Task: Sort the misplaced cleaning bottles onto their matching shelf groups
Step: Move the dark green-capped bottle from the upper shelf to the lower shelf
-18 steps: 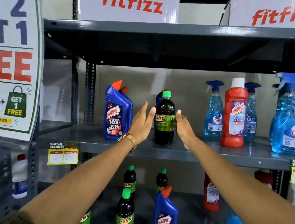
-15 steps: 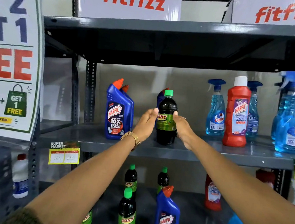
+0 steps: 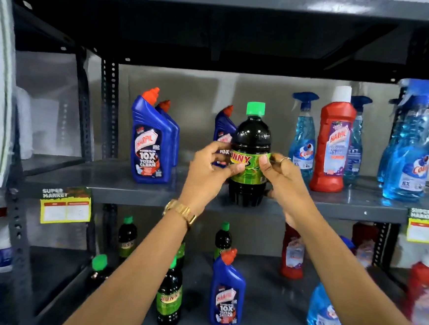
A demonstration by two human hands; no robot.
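Both hands, left hand (image 3: 209, 167) and right hand (image 3: 283, 175), grip the dark green-capped bottle (image 3: 250, 152) mid-frame at the middle shelf's (image 3: 134, 194) front edge, open shelf space left of it before the blue Harpic bottle (image 3: 151, 142).

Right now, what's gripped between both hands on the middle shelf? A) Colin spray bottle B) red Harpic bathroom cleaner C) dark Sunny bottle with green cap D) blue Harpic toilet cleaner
C: the left hand and right hand both close on the label of the dark Sunny bottle with the green cap.
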